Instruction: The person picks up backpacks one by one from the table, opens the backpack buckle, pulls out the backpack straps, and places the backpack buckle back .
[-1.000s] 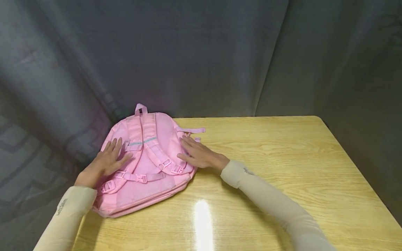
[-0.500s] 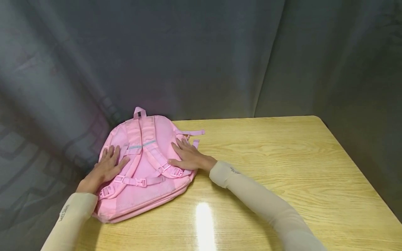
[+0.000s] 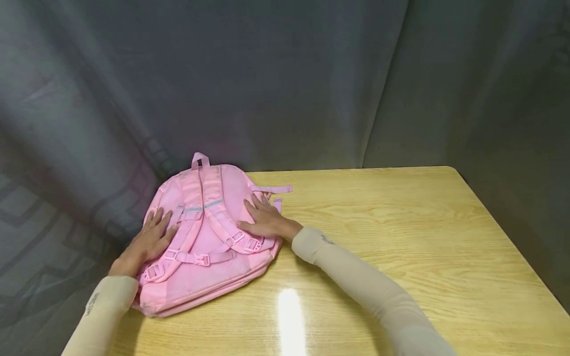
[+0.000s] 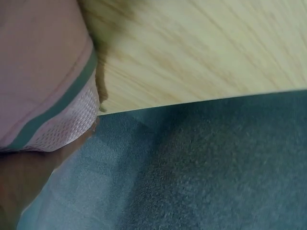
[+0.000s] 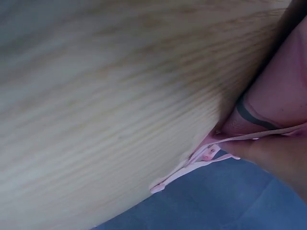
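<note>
A pink backpack (image 3: pixel 209 277) lies on the wooden table, its shoulder straps and buckled cross strap facing up and its top loop toward the curtain. My left hand (image 3: pixel 149 242) rests on its left side with fingers spread. On the right side, beside the lower end of a shoulder strap, my right hand (image 3: pixel 263 218) lies with its fingers extended. In the left wrist view, the bag's side (image 4: pixel 43 62) shows a grey-green stripe and mesh. In the right wrist view, part of the hand (image 5: pixel 273 155) is beside a loose pink strap (image 5: pixel 184 170); the fingertips are hidden.
The wooden table (image 3: pixel 401 237) extends to the right of the bag, with a bright reflection near its front. A dark grey curtain (image 3: pixel 285 84) hangs behind the table and along both sides, close to the bag's left edge.
Both hands have come down onto the backpack, and the right hand has shifted a little left. The backpack appears slightly lower in the head view. Over the last half second little differs.
</note>
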`<state>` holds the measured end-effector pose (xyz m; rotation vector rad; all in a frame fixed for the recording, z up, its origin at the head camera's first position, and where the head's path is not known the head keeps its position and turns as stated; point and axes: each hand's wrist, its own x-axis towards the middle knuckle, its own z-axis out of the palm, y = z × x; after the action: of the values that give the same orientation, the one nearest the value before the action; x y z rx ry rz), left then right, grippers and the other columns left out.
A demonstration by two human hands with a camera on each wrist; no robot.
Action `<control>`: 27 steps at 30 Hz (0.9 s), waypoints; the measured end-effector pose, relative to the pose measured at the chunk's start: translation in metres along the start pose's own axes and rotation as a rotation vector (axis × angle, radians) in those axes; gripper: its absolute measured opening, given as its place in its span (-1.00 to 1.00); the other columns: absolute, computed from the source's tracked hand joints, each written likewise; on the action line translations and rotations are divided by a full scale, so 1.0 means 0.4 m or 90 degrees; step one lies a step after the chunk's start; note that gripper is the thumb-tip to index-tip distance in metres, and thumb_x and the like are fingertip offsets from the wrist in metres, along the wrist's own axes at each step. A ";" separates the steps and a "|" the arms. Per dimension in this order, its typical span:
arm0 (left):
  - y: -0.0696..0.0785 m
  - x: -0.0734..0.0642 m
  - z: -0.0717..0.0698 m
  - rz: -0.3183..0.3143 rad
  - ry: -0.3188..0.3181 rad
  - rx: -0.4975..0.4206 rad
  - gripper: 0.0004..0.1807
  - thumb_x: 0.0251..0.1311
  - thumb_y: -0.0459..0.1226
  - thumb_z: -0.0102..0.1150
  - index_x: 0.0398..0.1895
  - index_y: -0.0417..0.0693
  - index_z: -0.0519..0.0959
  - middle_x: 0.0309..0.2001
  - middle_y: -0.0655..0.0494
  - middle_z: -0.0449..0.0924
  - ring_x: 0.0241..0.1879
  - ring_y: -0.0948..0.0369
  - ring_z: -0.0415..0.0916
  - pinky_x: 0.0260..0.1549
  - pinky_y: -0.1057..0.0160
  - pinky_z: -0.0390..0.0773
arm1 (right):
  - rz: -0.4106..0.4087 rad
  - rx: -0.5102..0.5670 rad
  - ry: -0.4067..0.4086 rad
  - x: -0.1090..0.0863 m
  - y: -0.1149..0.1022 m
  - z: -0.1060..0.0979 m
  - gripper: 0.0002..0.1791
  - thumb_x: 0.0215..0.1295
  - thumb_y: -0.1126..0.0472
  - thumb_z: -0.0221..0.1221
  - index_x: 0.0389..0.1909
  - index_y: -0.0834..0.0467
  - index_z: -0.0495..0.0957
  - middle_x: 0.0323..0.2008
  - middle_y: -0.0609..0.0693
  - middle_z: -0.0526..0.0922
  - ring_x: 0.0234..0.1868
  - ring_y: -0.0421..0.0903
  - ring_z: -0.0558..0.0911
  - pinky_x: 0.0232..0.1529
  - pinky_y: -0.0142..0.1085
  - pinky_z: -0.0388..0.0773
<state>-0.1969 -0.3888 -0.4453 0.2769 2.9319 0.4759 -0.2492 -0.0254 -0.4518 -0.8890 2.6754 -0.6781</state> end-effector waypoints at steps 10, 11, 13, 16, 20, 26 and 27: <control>0.007 0.006 0.009 0.016 0.031 -0.007 -0.16 0.48 0.14 -0.22 0.57 -0.21 -0.11 0.56 -0.35 -0.36 0.51 -0.33 -0.49 0.35 -0.49 -0.31 | 0.029 -0.056 -0.018 0.007 0.016 0.020 -0.16 0.47 -0.36 -0.26 0.61 -0.03 -0.20 0.60 0.10 -0.36 0.58 0.15 -0.38 0.54 0.17 -0.12; 0.008 0.004 0.010 0.016 0.034 -0.012 -0.16 0.48 0.13 -0.21 0.57 -0.21 -0.10 0.56 -0.36 -0.36 0.52 -0.32 -0.49 0.35 -0.49 -0.31 | 0.030 -0.062 -0.020 0.006 0.016 0.022 -0.17 0.49 -0.33 -0.26 0.61 -0.03 -0.21 0.60 0.11 -0.36 0.58 0.15 -0.37 0.54 0.16 -0.13; 0.010 0.003 0.012 0.022 0.043 -0.016 -0.17 0.48 0.11 -0.19 0.56 -0.25 -0.06 0.55 -0.38 -0.33 0.51 -0.34 -0.45 0.35 -0.49 -0.28 | 0.030 -0.072 -0.024 0.005 0.018 0.027 -0.20 0.51 -0.29 -0.27 0.61 -0.02 -0.21 0.60 0.13 -0.34 0.59 0.14 -0.35 0.56 0.12 -0.14; 0.013 0.003 0.013 0.029 0.052 -0.020 -0.19 0.48 0.08 -0.16 0.54 -0.30 -0.03 0.54 -0.42 -0.30 0.51 -0.35 -0.43 0.36 -0.48 -0.27 | 0.029 -0.086 -0.029 0.001 0.019 0.029 -0.22 0.54 -0.25 -0.27 0.61 0.00 -0.21 0.60 0.17 -0.29 0.59 0.14 -0.30 0.56 0.07 -0.13; 0.016 0.006 0.015 0.036 0.057 -0.021 -0.19 0.48 0.06 -0.14 0.53 -0.32 0.00 0.53 -0.44 -0.28 0.51 -0.36 -0.42 0.36 -0.49 -0.25 | 0.028 -0.098 -0.032 -0.008 0.020 0.025 -0.25 0.56 -0.22 -0.30 0.61 0.00 -0.21 0.60 0.17 -0.26 0.59 0.15 -0.25 0.56 0.06 -0.09; 0.029 0.017 0.021 0.041 0.053 -0.016 -0.21 0.48 0.05 -0.14 0.52 -0.33 0.00 0.53 -0.46 -0.28 0.50 -0.39 -0.40 0.35 -0.49 -0.23 | 0.028 -0.092 -0.040 -0.029 0.028 0.013 -0.26 0.56 -0.20 -0.31 0.61 0.02 -0.22 0.60 0.19 -0.24 0.59 0.16 -0.23 0.56 0.06 -0.10; 0.034 0.019 0.022 0.042 0.051 -0.017 -0.21 0.48 0.04 -0.14 0.52 -0.33 0.00 0.53 -0.46 -0.29 0.50 -0.39 -0.40 0.36 -0.48 -0.24 | 0.030 -0.092 -0.041 -0.033 0.030 0.010 -0.26 0.57 -0.20 -0.31 0.61 0.02 -0.22 0.60 0.19 -0.24 0.59 0.16 -0.24 0.56 0.07 -0.10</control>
<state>-0.2008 -0.3721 -0.4499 0.3595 2.9986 0.5470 -0.2431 -0.0103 -0.4601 -0.8647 2.7048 -0.4434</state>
